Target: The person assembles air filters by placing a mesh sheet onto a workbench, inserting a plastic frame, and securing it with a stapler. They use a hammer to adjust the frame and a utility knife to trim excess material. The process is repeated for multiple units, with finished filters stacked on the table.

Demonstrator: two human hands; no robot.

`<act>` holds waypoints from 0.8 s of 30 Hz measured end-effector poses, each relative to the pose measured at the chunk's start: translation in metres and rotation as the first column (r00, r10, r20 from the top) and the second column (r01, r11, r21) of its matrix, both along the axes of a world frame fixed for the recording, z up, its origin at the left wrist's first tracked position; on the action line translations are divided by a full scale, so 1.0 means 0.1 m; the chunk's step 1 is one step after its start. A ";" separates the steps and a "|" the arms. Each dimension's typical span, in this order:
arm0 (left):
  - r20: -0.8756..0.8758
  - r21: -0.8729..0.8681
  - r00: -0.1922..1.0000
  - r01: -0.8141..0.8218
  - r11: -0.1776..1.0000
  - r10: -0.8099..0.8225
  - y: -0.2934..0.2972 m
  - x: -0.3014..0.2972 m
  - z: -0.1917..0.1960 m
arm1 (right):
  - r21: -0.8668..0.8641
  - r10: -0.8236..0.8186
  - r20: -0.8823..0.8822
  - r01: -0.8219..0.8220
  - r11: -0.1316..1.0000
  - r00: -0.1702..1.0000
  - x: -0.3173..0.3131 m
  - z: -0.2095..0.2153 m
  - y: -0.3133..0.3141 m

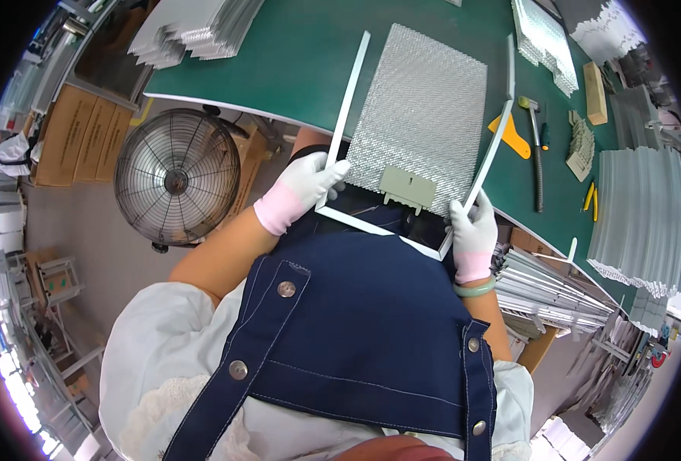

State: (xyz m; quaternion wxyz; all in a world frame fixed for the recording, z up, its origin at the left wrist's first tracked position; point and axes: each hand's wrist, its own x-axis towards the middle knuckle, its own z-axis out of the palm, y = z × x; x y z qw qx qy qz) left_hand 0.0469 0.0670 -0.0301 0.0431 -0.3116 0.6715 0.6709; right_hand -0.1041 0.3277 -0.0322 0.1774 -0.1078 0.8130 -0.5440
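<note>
A three-sided white metal frame [348, 98] stretches from near my body onto the green workbench, its far end open. My left hand [303, 186], in a white glove with a pink cuff, is closed round the frame's left bar near the corner. Gloved the same way, my right hand [475, 237] grips the right bar near the other corner. Between the bars lies a silver mesh panel [425, 107], its near edge overhanging the bench. On that near edge rests a grey-green plastic plate [408, 189] with small tabs.
Right of the frame on the bench [294, 88] lie an orange scraper [515, 138], a hammer [536, 146], a screwdriver [545, 132], yellow-handled pliers [591, 201] and grey-green plastic pieces [581, 146]. Mesh panel stacks [636, 211] stand farther right. A floor fan [177, 183] is at left.
</note>
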 end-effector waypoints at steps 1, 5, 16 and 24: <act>-0.017 0.029 1.000 0.009 1.000 -0.008 -0.01 -0.01 -0.08 | -0.094 -0.013 0.091 0.021 0.995 0.996 0.00 0.00 -0.01; -0.018 0.158 1.000 0.026 0.987 -0.023 -0.03 -0.01 -0.09 | -0.149 -0.081 0.174 0.108 0.983 0.981 0.02 0.05 -0.01; -0.015 0.167 0.995 0.097 0.981 -0.095 -0.11 0.11 -0.11 | -0.112 0.006 0.594 0.075 0.991 0.804 0.17 0.12 0.18; 0.078 0.112 0.996 0.030 0.993 -0.039 -0.20 0.17 -0.03 | -0.218 0.049 0.642 0.120 0.969 0.765 0.16 0.11 0.19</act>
